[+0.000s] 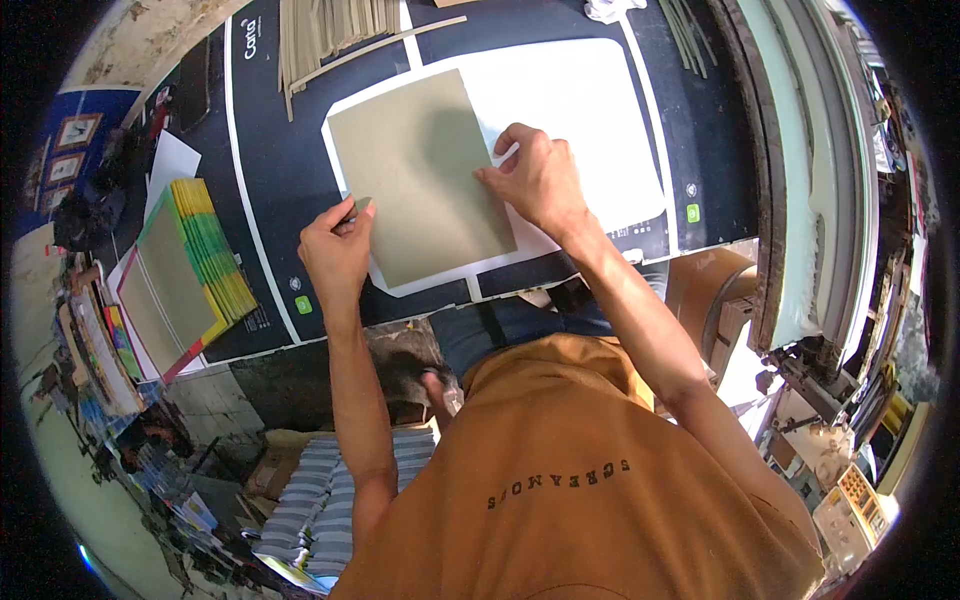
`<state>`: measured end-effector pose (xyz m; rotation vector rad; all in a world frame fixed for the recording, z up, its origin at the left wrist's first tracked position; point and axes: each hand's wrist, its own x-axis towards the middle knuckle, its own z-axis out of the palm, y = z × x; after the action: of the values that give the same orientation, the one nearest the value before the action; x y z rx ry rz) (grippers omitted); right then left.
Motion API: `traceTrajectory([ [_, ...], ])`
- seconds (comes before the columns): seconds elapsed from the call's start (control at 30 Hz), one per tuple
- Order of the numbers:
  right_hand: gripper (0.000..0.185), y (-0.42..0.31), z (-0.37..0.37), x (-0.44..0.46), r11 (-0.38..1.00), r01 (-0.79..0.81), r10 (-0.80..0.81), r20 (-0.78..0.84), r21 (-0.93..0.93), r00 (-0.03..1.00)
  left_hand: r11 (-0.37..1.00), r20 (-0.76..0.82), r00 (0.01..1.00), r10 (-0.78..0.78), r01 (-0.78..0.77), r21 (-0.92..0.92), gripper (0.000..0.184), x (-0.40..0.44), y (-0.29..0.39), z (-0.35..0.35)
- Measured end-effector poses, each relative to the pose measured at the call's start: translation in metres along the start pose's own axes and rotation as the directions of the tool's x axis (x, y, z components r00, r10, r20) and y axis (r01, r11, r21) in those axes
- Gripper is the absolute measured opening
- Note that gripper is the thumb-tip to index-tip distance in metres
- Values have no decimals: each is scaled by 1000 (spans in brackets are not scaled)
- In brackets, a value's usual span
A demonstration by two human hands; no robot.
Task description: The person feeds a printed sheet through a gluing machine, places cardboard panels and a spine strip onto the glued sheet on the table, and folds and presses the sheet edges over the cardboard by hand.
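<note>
A grey-green sheet of cardboard (420, 170) lies slightly turned on top of white paper (580, 110) with cut corners. At the cardboard's left edge is my left hand (336, 250), its thumb and fingers closed on the edge. My right hand (545, 180) has its thumb against the right edge, the other fingers curled above it. A narrow white margin of paper shows around the cardboard. Both hands cast shadows onto the sheets.
Dark table panels (270, 190) with white seams lie underneath. Cardboard strips (335, 30) sit at the back, more strips (688, 35) at the back right. Left is a stack of yellow-green covers (212, 250). A long machine bar (800, 170) borders the right side.
</note>
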<state>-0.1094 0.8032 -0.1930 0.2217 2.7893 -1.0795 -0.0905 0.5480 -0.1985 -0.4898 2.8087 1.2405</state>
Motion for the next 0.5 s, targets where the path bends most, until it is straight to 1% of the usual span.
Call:
traceTrajectory([
  [0.07,33,-3,-2,0,1000,-12,12,8,-7,1000,999,6,999,-33,33,16,40,-1,7,-2],
  [0.17,33,-4,-3,0,1000,-21,21,16,-14,1000,999,6,999,-38,38,-3,40,-1,6,-2],
  [0.27,33,-3,-3,-1,999,-27,27,1,-22,1000,999,8,1000,-5,5,-45,40,1,-6,1],
  [0.37,33,-2,1,-1,1000,-12,12,0,-17,1000,999,-8,999,31,-32,-4,40,-1,3,-1],
  [0.4,32,-1,2,-1,1000,-3,3,1,-17,1000,999,-5,1000,23,-23,-24,40,-1,2,-1],
  [0.5,28,-4,2,-4,998,10,-9,-26,55,1000,999,6,1000,9,-9,-43,45,-1,0,-2],
])
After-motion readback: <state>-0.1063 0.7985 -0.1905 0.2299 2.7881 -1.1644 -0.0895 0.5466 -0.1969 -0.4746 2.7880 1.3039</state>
